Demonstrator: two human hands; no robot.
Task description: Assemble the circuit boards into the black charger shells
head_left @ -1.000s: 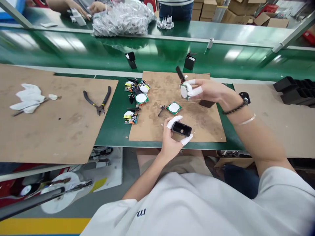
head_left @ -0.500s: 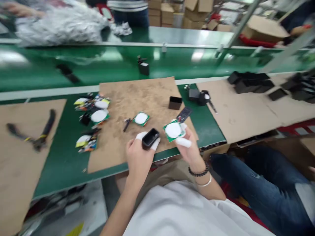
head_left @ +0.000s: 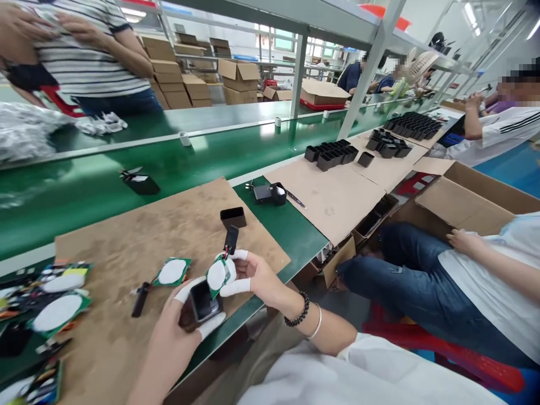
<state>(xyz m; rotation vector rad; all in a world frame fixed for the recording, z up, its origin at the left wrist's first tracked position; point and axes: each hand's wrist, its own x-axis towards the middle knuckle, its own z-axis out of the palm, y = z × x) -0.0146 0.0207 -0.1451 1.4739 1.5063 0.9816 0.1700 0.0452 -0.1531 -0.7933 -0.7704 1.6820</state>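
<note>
My left hand (head_left: 179,326) is wrapped round a black case (head_left: 198,306) with its open top facing up. My right hand (head_left: 257,278), with white finger covers, pinches a green circuit board with a white disc (head_left: 217,275) at the mouth of the case. From that board a small black part (head_left: 230,241) hangs on wires, pointing away from me. A second disc board (head_left: 171,271) lies on the brown sheet (head_left: 143,225), wired to a black piece (head_left: 140,299). Another black case (head_left: 233,217) stands farther back.
More boards (head_left: 57,312) are piled at the left. A black unit (head_left: 141,183) sits on the green belt, another (head_left: 268,193) right of the sheet. Rows of black cases (head_left: 331,153) stand farther right. A seated person (head_left: 485,270) is at the right; another stands across the belt.
The view has swung to the right. The board in my right hand has come over to the case in my left hand and is tilted more upright.
</note>
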